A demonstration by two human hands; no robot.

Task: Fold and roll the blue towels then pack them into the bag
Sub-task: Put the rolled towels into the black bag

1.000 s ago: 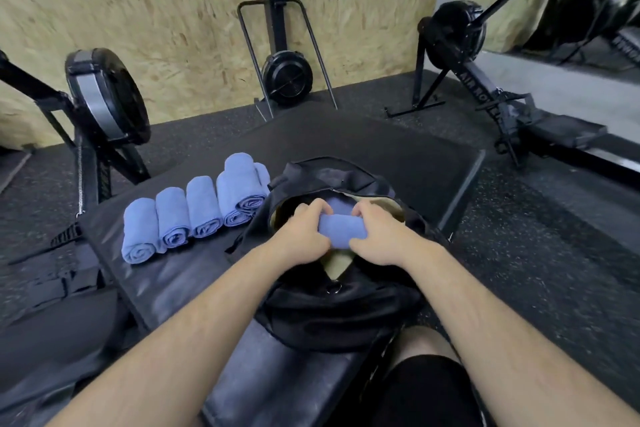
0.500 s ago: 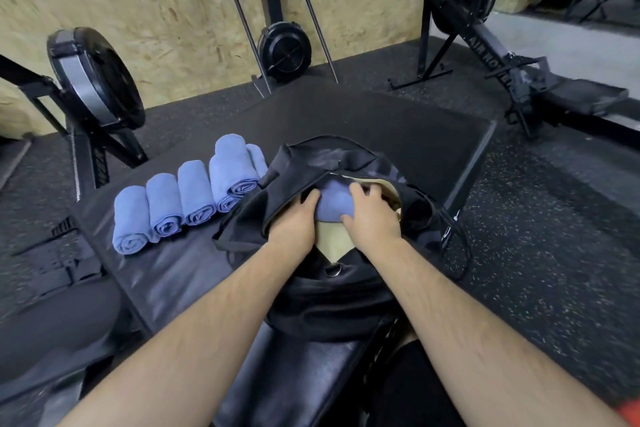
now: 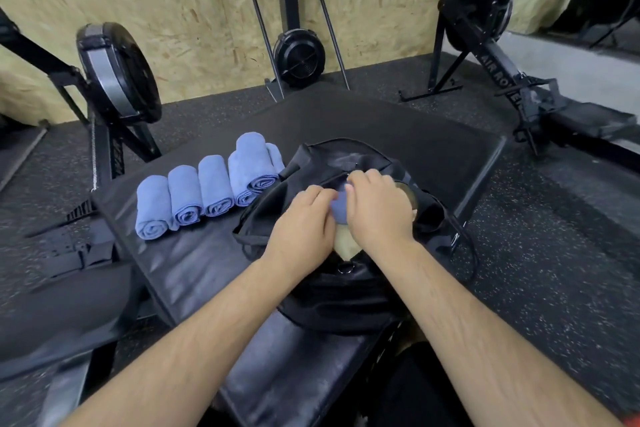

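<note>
A black bag with a tan lining lies open on a black padded mat. My left hand and my right hand press side by side on one rolled blue towel inside the bag's opening; only a small patch of it shows between them. Several more rolled blue towels lie in a row on the mat, just left of the bag, with one roll stacked on top at the row's right end.
Black rowing machines stand at the left, back centre and right, against a chipboard wall. Speckled rubber floor surrounds the mat. A bag strap hangs over the mat's right edge.
Both hands have pushed the rolled towel forward and deeper into the bag; less of it shows now. The head has tipped, shifting the view.
</note>
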